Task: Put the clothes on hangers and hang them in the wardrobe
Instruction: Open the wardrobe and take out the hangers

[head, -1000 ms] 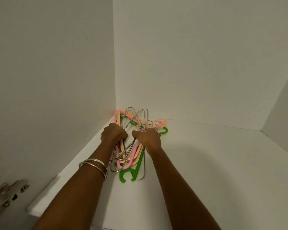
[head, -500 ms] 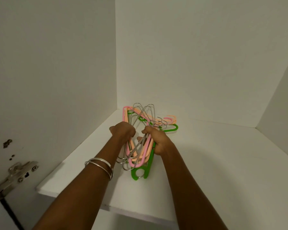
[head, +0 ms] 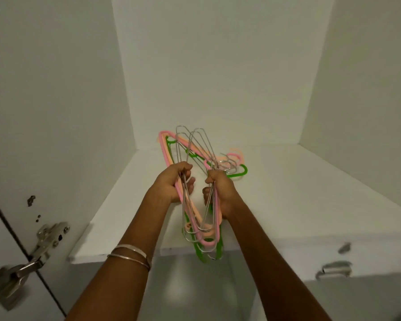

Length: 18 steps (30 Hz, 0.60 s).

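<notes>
Head view: both hands' grip around hanger bundle, long axis near-to-far, hooks rightward.

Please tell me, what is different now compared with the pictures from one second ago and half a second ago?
Both hands have lifted the bundle of hangers off the shelf and drawn it out toward the person; its lower end now hangs past the shelf's front edge. The left hand and the right hand grip the bundle as before, nothing let go. The bangles stay on the left wrist.
</notes>
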{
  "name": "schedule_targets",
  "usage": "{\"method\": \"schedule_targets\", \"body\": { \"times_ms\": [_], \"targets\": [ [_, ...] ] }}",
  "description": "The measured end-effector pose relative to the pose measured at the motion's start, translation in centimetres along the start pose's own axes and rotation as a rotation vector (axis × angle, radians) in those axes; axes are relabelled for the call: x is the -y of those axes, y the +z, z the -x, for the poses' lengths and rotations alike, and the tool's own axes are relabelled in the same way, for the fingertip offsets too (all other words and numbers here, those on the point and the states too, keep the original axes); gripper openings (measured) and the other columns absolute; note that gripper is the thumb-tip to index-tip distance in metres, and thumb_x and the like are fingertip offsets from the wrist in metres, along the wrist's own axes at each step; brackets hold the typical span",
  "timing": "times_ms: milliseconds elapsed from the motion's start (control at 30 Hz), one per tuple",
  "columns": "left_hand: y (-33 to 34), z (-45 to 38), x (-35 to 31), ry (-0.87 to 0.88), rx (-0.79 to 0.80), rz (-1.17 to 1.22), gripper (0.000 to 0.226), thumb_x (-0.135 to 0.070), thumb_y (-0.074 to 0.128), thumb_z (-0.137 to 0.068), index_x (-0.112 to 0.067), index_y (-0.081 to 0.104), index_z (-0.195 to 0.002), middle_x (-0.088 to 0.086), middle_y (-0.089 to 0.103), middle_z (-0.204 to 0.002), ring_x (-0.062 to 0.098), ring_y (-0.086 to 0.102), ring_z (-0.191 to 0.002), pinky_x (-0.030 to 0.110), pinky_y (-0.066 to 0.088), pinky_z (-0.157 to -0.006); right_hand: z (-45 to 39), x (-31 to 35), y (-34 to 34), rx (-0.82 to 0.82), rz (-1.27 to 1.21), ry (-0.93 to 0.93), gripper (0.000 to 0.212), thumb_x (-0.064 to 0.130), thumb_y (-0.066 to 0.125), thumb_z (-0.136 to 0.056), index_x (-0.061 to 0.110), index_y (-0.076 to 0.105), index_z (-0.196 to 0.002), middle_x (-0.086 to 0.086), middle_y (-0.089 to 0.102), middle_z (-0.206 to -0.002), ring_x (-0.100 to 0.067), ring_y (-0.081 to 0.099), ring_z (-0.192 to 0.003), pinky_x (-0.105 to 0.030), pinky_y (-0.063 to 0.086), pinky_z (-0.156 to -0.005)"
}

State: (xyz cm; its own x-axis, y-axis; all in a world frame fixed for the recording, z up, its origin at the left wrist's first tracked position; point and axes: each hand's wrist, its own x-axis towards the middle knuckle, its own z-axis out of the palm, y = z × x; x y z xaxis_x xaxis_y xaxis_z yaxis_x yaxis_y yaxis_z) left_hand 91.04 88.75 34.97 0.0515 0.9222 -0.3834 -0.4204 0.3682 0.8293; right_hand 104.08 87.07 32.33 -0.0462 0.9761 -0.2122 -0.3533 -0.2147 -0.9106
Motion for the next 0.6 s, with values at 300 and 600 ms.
{"method": "schedule_targets", "body": {
  "times_ms": [300,600],
  "targets": [
    [7.3,9.4,7.2,-0.019,0.503,0.042,0.029,-0.017,0.055,-0.088,-0.019,0.052,-0.059,-0.006,0.042,-0.048,0.01,0.034,-0.034,0.016,0.031,-0.042,19.4,1.0,-8.4,-0.308,0.219,-0.352,0.018,-0.005,0.054,-0.077,0.009,0.047,-0.069,-0.007,0.042,-0.054,-0.016,0.039,-0.042,-0.023,0.035,-0.041],
    [13.9,23.7,25.6,-0.448,0.762,-0.12,0.029,-0.012,0.039,-0.085,-0.022,0.029,-0.059,-0.008,0.021,-0.037,0.008,0.019,-0.027,0.014,0.02,-0.035,42.6,-7.2,-17.4,-0.802,0.28,-0.268,0.021,-0.006,0.064,-0.077,0.005,0.048,-0.086,-0.004,0.052,-0.058,-0.02,0.049,-0.048,-0.029,0.046,-0.045]
  ]
}}
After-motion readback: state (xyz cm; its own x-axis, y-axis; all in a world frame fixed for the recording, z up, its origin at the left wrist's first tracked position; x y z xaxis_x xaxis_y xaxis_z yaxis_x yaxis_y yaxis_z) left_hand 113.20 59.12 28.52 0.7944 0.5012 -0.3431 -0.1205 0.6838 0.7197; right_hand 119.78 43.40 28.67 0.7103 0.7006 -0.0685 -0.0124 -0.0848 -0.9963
